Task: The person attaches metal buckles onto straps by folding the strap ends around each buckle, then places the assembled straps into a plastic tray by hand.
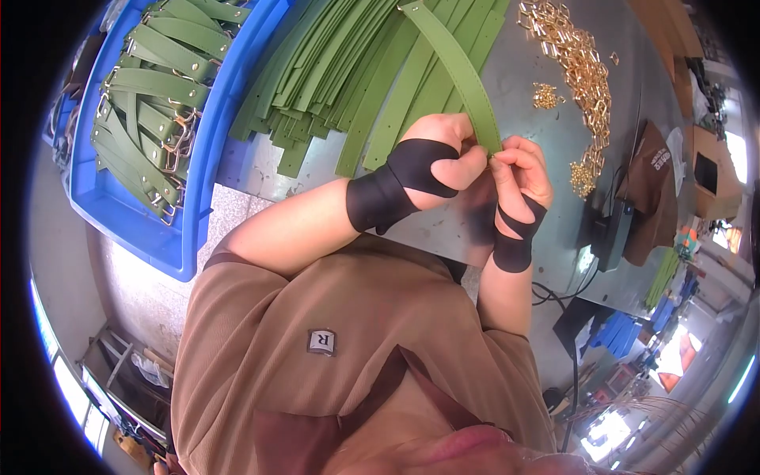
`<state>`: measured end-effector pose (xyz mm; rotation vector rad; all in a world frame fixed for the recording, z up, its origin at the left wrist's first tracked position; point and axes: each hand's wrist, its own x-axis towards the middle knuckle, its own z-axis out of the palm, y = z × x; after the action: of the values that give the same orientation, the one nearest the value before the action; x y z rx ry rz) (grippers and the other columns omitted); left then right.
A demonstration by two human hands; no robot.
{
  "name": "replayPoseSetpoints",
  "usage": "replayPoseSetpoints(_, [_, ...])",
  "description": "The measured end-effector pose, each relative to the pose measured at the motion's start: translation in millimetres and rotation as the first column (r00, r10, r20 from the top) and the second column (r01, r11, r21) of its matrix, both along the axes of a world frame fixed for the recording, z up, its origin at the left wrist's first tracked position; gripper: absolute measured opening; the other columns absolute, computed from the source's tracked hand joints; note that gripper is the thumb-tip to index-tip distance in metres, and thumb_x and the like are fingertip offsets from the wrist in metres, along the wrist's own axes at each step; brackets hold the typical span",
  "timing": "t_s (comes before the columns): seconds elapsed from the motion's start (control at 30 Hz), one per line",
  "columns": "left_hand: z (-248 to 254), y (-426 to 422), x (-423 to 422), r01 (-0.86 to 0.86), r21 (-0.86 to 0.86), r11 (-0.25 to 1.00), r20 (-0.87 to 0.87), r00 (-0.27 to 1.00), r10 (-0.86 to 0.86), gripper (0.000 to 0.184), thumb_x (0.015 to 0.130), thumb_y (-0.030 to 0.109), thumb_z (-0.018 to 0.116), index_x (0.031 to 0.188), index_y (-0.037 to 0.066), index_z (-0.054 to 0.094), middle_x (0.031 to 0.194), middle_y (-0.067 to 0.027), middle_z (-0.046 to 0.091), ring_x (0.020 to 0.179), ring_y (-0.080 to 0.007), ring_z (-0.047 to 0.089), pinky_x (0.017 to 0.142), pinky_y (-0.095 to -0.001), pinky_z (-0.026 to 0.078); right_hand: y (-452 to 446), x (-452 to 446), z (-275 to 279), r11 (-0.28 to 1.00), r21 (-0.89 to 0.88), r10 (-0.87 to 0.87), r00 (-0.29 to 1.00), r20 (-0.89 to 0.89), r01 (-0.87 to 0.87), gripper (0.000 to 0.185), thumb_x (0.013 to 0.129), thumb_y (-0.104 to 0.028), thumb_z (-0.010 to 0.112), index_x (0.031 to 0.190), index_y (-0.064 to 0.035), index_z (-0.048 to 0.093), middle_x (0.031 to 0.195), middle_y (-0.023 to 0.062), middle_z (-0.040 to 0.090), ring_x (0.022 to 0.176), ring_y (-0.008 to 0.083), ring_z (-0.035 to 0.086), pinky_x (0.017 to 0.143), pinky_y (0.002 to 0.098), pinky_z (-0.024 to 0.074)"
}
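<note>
A green leather strap (459, 70) with a stitched edge runs from the pile down to my fingers. My left hand (443, 162), in a black wrist support, is closed at the strap's near end. My right hand (522, 170), also in a black support, pinches the tip of the same strap between thumb and fingers. Both hands meet there, close together above the metal table (277, 170). Whether a small metal part sits between the fingertips cannot be made out. Just beyond the hands lie many flat green straps (340, 63), several with punched holes.
At left stands a blue bin (202, 150) holding green straps with metal buckles. Gold rings (582, 67) are heaped on the right, beside small gold studs (546, 96) and more studs (583, 180). A brown bag (649, 190) and a black cable (574, 364) lie farther right.
</note>
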<state>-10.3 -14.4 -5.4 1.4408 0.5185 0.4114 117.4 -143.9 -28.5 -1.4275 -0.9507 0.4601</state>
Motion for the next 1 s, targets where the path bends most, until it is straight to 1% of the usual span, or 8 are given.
replayPoseSetpoints(0.43, [-8,-3,0,-0.022,0.154,0.988,-0.011,1.0,0.024,0.016,0.089,0.007,0.056,0.099,0.0,0.067,0.085,-0.0133,0.069,0.075,-0.0202,0.065,0.069,-0.0316,0.051,6,-8,-1,0.999,0.052,-0.011,1.0,-0.018,0.012,0.021,0.084,0.011,0.068,0.101,-0.0012,0.065,0.107,0.0089,0.06,0.097,0.0174,0.056,0.089,0.0288,0.0452])
replayPoseSetpoints(0.47, [-8,-4,0,-0.017,0.153,0.988,-0.01,1.0,0.019,0.016,0.089,0.007,0.056,0.099,0.0,0.067,0.085,-0.0133,0.069,0.075,-0.0202,0.065,0.069,-0.0316,0.051,7,-12,6,0.999,0.006,-0.041,0.991,-0.124,0.042,0.02,0.085,0.01,0.067,0.102,-0.0005,0.064,0.106,0.0087,0.06,0.096,0.0166,0.056,0.088,0.0282,0.0454])
replayPoseSetpoints(0.53, [-9,-7,2,-0.126,0.194,0.973,0.148,0.984,0.098,0.016,0.085,0.009,0.058,0.091,-0.004,0.065,0.084,-0.0226,0.064,0.078,-0.0392,0.063,0.07,-0.0431,0.051,6,-13,10,0.996,-0.042,-0.081,0.971,-0.224,0.073,0.02,0.086,0.01,0.066,0.103,0.0003,0.063,0.105,0.0086,0.06,0.094,0.0158,0.056,0.087,0.0276,0.0457])
replayPoseSetpoints(0.67, [-3,-6,-1,-0.092,0.235,0.968,0.102,0.992,0.07,0.014,0.086,0.009,0.057,0.09,-0.003,0.064,0.084,-0.0217,0.063,0.078,-0.0398,0.062,0.071,-0.0446,0.05,1,4,12,0.987,-0.158,0.02,1.0,0.017,-0.018,0.013,0.088,0.004,0.066,0.1,0.0017,0.061,0.102,0.008,0.062,0.09,0.0164,0.059,0.08,0.0279,0.048])
replayPoseSetpoints(0.73, [-6,-7,0,-0.067,0.294,0.953,0.067,0.997,0.049,0.012,0.086,0.009,0.058,0.087,-0.002,0.062,0.082,-0.0211,0.062,0.077,-0.0395,0.062,0.07,-0.0453,0.05,2,9,27,0.943,-0.327,0.163,0.936,0.311,-0.056,0.013,0.087,0.002,0.065,0.099,0.0005,0.06,0.098,0.01,0.062,0.086,0.0209,0.06,0.076,0.0296,0.049])
replayPoseSetpoints(0.83, [-8,-7,-2,-0.032,0.402,0.915,0.026,0.999,0.024,0.015,0.084,0.001,0.056,0.096,0.002,0.066,0.084,-0.015,0.064,0.075,-0.0304,0.063,0.07,-0.037,0.05,4,12,28,0.948,-0.303,0.228,0.866,0.446,-0.094,0.014,0.087,0.002,0.063,0.099,-0.0005,0.058,0.095,0.0117,0.062,0.081,0.0247,0.059,0.072,0.0314,0.0492])
replayPoseSetpoints(0.93, [-6,-7,-2,-0.041,0.376,0.926,0.055,0.998,0.022,0.009,0.085,0.008,0.059,0.085,-0.001,0.061,0.08,-0.0205,0.061,0.075,-0.0387,0.061,0.068,-0.0445,0.05,4,14,25,0.962,-0.257,0.217,0.827,0.518,-0.091,0.014,0.086,0.003,0.061,0.098,-0.0015,0.056,0.093,0.0117,0.061,0.078,0.0248,0.058,0.069,0.0331,0.049])
replayPoseSetpoints(1.0, [-1,-7,-4,-0.033,0.331,0.943,0.066,0.998,0.011,0.009,0.085,0.007,0.059,0.085,-0.002,0.061,0.08,-0.0201,0.061,0.075,-0.0382,0.061,0.068,-0.044,0.05,3,12,24,0.962,-0.248,0.221,0.86,0.459,-0.114,0.014,0.086,0.003,0.061,0.098,-0.0014,0.056,0.093,0.0119,0.06,0.077,0.0247,0.058,0.068,0.033,0.0487])
